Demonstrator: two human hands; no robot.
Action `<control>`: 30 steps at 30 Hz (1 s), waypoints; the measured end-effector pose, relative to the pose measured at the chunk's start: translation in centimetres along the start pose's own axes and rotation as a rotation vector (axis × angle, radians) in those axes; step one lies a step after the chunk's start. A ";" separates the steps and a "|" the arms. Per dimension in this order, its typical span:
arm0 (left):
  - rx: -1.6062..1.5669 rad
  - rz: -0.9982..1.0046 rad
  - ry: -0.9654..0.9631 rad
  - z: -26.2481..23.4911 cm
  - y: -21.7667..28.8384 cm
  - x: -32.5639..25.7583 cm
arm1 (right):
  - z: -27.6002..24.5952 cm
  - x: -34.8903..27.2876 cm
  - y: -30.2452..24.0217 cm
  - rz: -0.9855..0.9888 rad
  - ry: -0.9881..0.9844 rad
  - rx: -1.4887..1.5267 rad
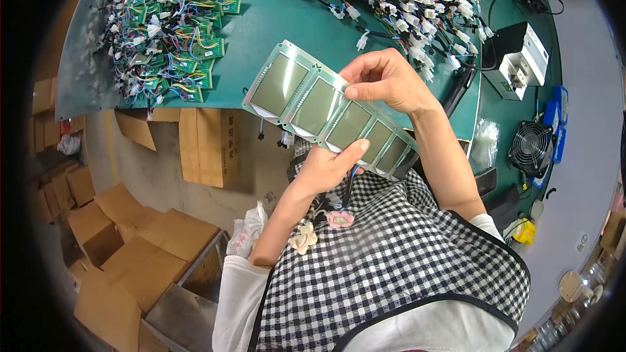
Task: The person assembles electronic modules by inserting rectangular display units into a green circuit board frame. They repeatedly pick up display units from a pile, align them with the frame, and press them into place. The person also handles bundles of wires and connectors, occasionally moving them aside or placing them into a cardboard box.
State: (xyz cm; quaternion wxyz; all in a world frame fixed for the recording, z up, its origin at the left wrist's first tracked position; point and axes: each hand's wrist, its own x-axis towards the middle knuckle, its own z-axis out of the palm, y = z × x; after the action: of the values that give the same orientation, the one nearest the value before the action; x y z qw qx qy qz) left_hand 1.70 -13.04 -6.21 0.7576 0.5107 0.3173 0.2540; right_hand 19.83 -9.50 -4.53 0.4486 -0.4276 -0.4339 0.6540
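A long green circuit board panel carrying a row of several grey LCD screens is held up at a tilt in front of my apron. My left hand grips its lower edge, the thumb lying over the front and the fingers hidden behind. At the upper edge, my right hand is closed, thumb and forefinger together over one of the screens; whether it pinches a thin film or the board's edge is hard to make out. Wires with small connectors hang below the panel.
Piles of wired green circuit boards and white-plugged cables cover parts of the green table. To the right stand a white-and-black box device and a black fan. Open cardboard boxes fill the floor at left.
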 end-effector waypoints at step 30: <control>-0.017 -0.028 -0.017 0.4 0.8 0.1 | 0.4 -0.6 -0.1 0.006 0.055 0.057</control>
State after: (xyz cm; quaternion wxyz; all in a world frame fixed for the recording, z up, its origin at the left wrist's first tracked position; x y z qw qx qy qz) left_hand 2.01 -13.00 -5.34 0.7679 0.5022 0.3158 0.2417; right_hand 19.63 -10.15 -4.19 0.4703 -0.4337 -0.4014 0.6555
